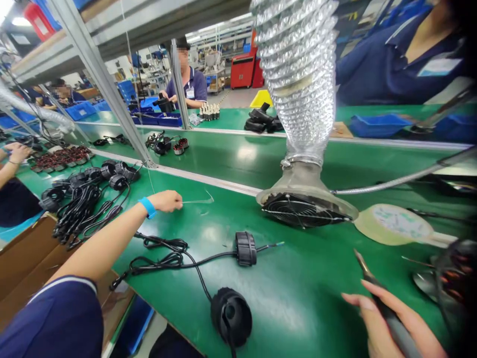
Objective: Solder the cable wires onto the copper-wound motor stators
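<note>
Over the green bench (305, 283), our left hand (166, 201) pinches a thin wire (197, 201) between closed fingertips, its far end bent and free. Our right hand (380, 328) grips a soldering iron (367, 273) like a pen, tip angled up and left. Between the hands we have two round black housings: one (246, 248) on its side, cable (214, 258) running in, leads out right; the other (231, 318) nearer us, hollow side showing. Beyond them we see a funnel-shaped hood (303, 180) under a foil duct (303, 89).
</note>
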Demonstrator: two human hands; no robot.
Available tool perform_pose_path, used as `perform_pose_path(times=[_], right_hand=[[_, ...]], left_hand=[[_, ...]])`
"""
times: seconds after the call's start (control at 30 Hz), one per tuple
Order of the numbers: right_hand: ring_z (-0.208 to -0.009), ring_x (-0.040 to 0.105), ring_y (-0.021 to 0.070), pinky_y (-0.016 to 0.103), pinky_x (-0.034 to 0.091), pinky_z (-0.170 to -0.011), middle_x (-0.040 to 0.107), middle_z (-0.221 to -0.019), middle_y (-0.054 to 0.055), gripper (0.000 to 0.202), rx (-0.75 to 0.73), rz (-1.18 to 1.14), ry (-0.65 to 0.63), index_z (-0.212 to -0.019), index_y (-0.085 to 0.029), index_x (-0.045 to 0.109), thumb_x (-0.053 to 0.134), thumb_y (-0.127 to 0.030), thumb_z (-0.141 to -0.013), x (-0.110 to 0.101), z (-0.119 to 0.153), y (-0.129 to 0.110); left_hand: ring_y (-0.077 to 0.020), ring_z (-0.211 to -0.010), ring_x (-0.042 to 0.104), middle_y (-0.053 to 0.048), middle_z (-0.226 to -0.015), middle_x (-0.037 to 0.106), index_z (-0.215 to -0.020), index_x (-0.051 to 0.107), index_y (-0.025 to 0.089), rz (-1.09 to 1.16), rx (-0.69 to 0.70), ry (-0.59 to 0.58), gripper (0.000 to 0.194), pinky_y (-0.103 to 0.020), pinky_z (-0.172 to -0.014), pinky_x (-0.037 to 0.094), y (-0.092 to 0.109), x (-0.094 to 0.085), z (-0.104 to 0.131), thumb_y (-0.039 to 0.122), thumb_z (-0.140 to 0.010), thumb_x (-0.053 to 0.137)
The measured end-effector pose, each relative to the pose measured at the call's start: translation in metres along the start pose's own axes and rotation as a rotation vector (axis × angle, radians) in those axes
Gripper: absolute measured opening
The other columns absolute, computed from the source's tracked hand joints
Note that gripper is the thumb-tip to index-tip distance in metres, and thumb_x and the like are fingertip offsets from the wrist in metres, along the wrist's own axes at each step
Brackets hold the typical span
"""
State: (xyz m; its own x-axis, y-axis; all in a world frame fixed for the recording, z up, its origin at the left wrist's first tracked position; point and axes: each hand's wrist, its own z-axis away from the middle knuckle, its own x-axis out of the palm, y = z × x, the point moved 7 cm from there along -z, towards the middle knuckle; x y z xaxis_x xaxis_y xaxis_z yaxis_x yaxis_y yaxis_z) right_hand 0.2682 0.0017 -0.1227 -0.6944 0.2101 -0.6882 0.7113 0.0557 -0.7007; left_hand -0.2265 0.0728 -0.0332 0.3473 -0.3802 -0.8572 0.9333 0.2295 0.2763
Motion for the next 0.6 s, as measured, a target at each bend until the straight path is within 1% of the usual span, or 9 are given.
perform_pose_path(times=[0.03,0.1,0.17,0.23,0.33,0.4,0.5,0.53,0.6], right_hand=[[-0.096,0.067,0.0303,0.046,0.053,-0.085,0.071,-0.090,0.009,0.043,0.056,0.007,-0.004,-0.119,-0.022,0.056,0.046,-0.052,-0.091,-0.005,0.004,-0.012],[-0.099,0.066,0.0272,0.042,0.053,-0.088,0.070,-0.100,0.010,0.043,0.110,-0.007,-0.013,-0.122,-0.022,0.057,0.046,-0.052,-0.093,-0.012,0.011,-0.037],[-0.101,0.065,0.0269,0.043,0.050,-0.093,0.070,-0.103,0.012,0.045,0.130,-0.048,0.008,-0.124,-0.022,0.057,0.046,-0.053,-0.093,-0.018,0.015,-0.052],[-0.099,0.067,0.0267,0.044,0.050,-0.093,0.070,-0.104,0.012,0.051,0.112,-0.155,-0.007,-0.128,-0.022,0.053,0.046,-0.058,-0.092,-0.019,0.017,-0.058],[-0.093,0.070,0.0260,0.041,0.054,-0.086,0.072,-0.101,0.008,0.052,-0.010,-0.182,-0.067,-0.123,-0.024,0.054,0.045,-0.064,-0.091,-0.018,0.017,-0.063],[-0.092,0.071,0.0247,0.036,0.057,-0.080,0.073,-0.099,0.006,0.046,-0.115,-0.120,-0.077,-0.119,-0.025,0.057,0.045,-0.061,-0.093,-0.022,0.018,-0.070],[-0.089,0.072,0.0211,0.028,0.059,-0.074,0.074,-0.101,0.003,0.036,-0.255,-0.101,-0.095,-0.122,-0.027,0.056,0.044,-0.049,-0.097,-0.031,0.024,-0.085],[-0.089,0.072,0.0203,0.027,0.059,-0.075,0.074,-0.100,0.002,0.033,-0.289,-0.104,-0.097,-0.125,-0.027,0.054,0.044,-0.045,-0.098,-0.034,0.027,-0.089],[-0.088,0.072,0.0197,0.027,0.059,-0.076,0.074,-0.096,0.001,0.032,-0.332,-0.098,-0.093,-0.128,-0.027,0.051,0.043,-0.039,-0.100,-0.039,0.031,-0.092]], left_hand=[[-0.0128,-0.060,0.058,-0.001,-0.067,0.065,-0.076,0.068,0.017,0.040,0.052,-0.092,0.012,-0.022,-0.058,0.045,0.016,0.013,0.013,0.027,-0.081,0.065],[-0.0116,-0.055,0.055,0.002,-0.061,0.062,-0.073,0.067,0.020,0.120,0.178,-0.239,0.013,-0.020,-0.054,0.040,0.052,0.034,0.042,0.028,-0.081,0.061],[-0.0115,-0.055,0.053,0.003,-0.061,0.060,-0.072,0.065,0.021,0.169,0.398,-0.354,0.016,-0.021,-0.055,0.038,0.095,0.052,0.073,0.028,-0.084,0.055],[-0.0123,-0.058,0.052,0.003,-0.063,0.060,-0.070,0.061,0.022,0.120,0.598,-0.385,0.018,-0.023,-0.058,0.037,0.134,0.068,0.099,0.026,-0.085,0.053],[-0.0144,-0.064,0.054,0.001,-0.070,0.063,-0.068,0.055,0.022,0.037,0.761,-0.362,0.018,-0.026,-0.061,0.037,0.173,0.090,0.118,0.023,-0.086,0.055],[-0.0151,-0.069,0.055,-0.001,-0.075,0.063,-0.071,0.054,0.020,0.069,0.730,-0.255,0.016,-0.026,-0.063,0.038,0.184,0.093,0.114,0.022,-0.087,0.053],[-0.0144,-0.067,0.054,0.000,-0.075,0.061,-0.089,0.056,0.018,0.211,0.468,0.006,0.013,-0.026,-0.062,0.039,0.174,0.079,0.089,0.029,-0.089,0.049],[-0.0145,-0.068,0.054,-0.001,-0.078,0.062,-0.098,0.056,0.017,0.249,0.385,0.049,0.021,-0.026,-0.063,0.040,0.168,0.077,0.080,0.035,-0.090,0.049],[-0.0166,-0.079,0.058,-0.005,-0.096,0.066,-0.117,0.052,0.016,0.269,0.325,0.016,0.042,-0.027,-0.070,0.043,0.165,0.080,0.065,0.047,-0.089,0.050]])
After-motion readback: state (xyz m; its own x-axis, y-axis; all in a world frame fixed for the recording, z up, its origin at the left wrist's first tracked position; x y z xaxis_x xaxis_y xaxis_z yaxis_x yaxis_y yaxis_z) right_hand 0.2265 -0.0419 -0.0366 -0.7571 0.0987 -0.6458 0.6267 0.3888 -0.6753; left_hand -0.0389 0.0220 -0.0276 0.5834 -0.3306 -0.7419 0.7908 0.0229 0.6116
